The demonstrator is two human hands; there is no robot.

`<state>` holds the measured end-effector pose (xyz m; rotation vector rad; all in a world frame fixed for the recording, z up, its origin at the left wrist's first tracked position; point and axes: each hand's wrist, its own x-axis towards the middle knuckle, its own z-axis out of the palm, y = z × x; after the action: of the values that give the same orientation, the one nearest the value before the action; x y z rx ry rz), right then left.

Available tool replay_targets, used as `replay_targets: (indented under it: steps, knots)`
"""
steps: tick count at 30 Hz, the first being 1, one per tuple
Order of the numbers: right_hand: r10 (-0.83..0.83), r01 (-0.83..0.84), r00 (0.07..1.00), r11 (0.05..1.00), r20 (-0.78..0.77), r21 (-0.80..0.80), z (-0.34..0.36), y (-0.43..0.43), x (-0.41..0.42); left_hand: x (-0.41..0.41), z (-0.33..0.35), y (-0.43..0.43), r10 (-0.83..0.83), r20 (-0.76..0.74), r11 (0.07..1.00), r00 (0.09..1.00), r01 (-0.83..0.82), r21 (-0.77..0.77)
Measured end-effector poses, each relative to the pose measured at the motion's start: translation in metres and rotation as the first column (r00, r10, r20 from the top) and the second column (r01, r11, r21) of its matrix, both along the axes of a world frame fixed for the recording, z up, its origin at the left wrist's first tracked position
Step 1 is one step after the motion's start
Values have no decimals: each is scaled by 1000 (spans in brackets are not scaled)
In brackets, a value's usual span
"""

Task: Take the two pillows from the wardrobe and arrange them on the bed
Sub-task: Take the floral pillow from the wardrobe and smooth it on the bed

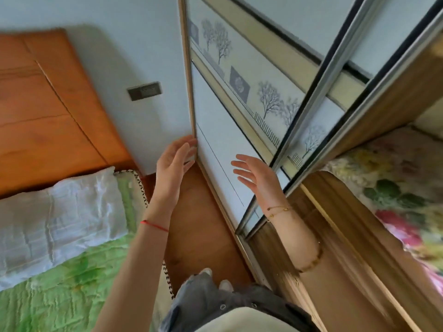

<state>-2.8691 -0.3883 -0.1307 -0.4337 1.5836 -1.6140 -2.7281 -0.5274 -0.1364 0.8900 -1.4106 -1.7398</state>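
Two-handed: reaching left hand [173, 161] to the edge of one wardrobe door [215, 130], hovering right hand [257, 174] beside it, both spread open. Spotting one pillow [60, 212] on bed [60, 295].

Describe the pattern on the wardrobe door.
Wardrobe door: grey bare trees and a fence on white; head view.

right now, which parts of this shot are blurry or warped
In the head view the floral fabric inside the wardrobe is smeared by motion blur; the sliding door and wooden headboard lean and bow from the wide-angle lens; the white pillow on the bed looks soft; lighting is even, without harsh glare.
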Motion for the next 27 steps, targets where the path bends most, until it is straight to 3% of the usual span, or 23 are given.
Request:
replay_targets:
  steps: [6,11,18,27]
  knots:
    - [-228,228,974,973,3,-23,-3,26,5,-28,-6,5,-221,-3,975,975,221,34]
    - [-401,400,916,915,4,-42,-10,43,17,-38,-6,11,-428,17,904,903,428,-1]
    - [-669,670,742,740,41,-48,-23,84,40,-66,-6,40,-679,28,734,734,678,47]
    - [-860,868,492,496,139,-3,-31,158,24,-127,-20,123,-857,22,509,515,838,194]
